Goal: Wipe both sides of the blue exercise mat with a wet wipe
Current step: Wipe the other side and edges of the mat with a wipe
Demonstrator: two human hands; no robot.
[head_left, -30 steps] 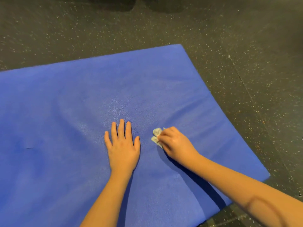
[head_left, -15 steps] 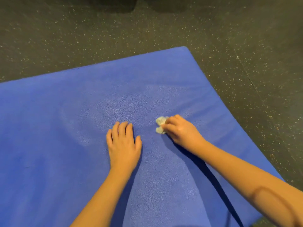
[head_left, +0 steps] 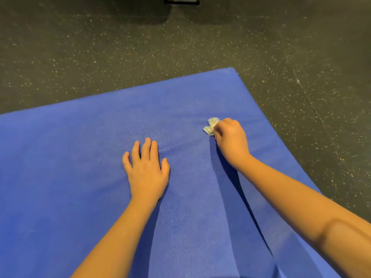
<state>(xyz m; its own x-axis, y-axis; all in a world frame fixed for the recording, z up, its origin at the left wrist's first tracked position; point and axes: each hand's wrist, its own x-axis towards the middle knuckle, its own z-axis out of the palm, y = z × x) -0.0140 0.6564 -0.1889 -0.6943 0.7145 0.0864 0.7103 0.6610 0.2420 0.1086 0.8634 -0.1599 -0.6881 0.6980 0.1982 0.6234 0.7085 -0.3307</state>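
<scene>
The blue exercise mat (head_left: pixel 80 177) lies flat on a dark speckled floor (head_left: pixel 100 47), its far right corner showing and the rest running off the left and near edges of the view. The person's left hand (head_left: pixel 146 171) rests palm down on the mat near its middle, fingers straight and slightly spread, holding nothing; it looks to be bracing the mat against sliding. The right hand (head_left: pixel 230 137) is out toward the far right part of the mat, fingers curled round a crumpled wet wipe (head_left: pixel 210 126) and pressing it to the surface, with a bunch of the wipe poking out past the knuckles. A faint sheen on the blue beyond the left hand may be dampness, though that is hard to tell. The step in hand appears to be wiping the upper face, working near the far right corner. Judging by how the mat lies, the underside is not yet wiped. The next move probably calls for carrying the strokes on to the corner and edges with even pressure, keeping the wipe bunched so it does not slip free, then lifting both hands to turn the mat over.
</scene>
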